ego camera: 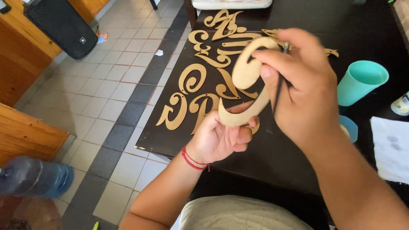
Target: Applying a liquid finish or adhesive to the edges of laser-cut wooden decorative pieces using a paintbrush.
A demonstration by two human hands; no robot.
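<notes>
Two hands meet over the dark desk (pixel 272 157), and I see both busy with one cut-out letter (pixel 247 72), a tan, curved wooden shape held up above the desk's near-left part. My left hand (pixel 221 136) grips the letter's lower curve from beneath, its fingers (pixel 243 135) clenched around that edge, a red string on the wrist. My right hand (pixel 304 91) is closed on a thin dark brush (pixel 279 91), the fingers pinching it near the top, with the stem running down past the letter's right side; I cannot tell whether the tip touches the wood.

More tan letters (pixel 200 81) lie flat along the desk's left edge and toward its far side, some overlapping. A teal cup (pixel 360 83) stands upright near the right edge, a smaller blue dish (pixel 350 127) just in front of it, and a white paper (pixel 390 147) lies at the right edge. On the tiled floor beyond the left edge rests a blue water bottle (pixel 34 176).
</notes>
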